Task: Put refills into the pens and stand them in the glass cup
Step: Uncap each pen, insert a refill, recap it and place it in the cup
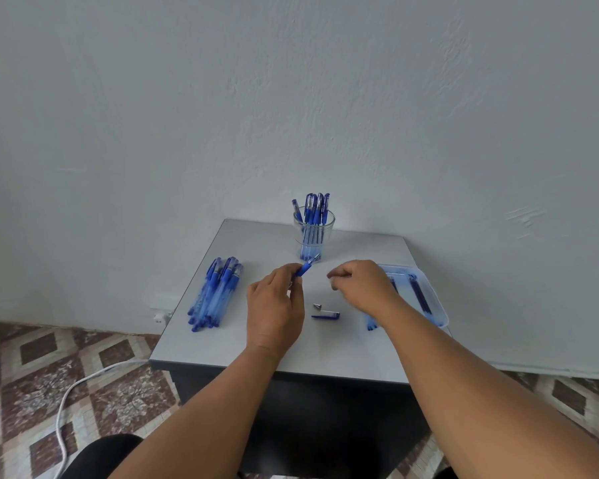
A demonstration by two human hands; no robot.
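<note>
My left hand (275, 299) grips a blue pen barrel (305, 268) that points up and right toward the glass cup (314, 233). The cup stands at the table's back edge with several capped blue pens upright in it. My right hand (360, 283) hovers a little right of the barrel with its fingers curled; whether it holds anything cannot be told. A metal pen tip (318, 306) and a blue cap (325, 316) lie on the table between my hands. Dark refills (419, 295) lie in a clear plastic tray (436, 305) at the right, partly behind my right wrist.
A heap of several blue pens (215, 293) lies at the table's left side. The small grey table (242, 340) stands against a pale wall. A white cable (66, 402) runs over the patterned tile floor at the left, near a wall socket (159, 318).
</note>
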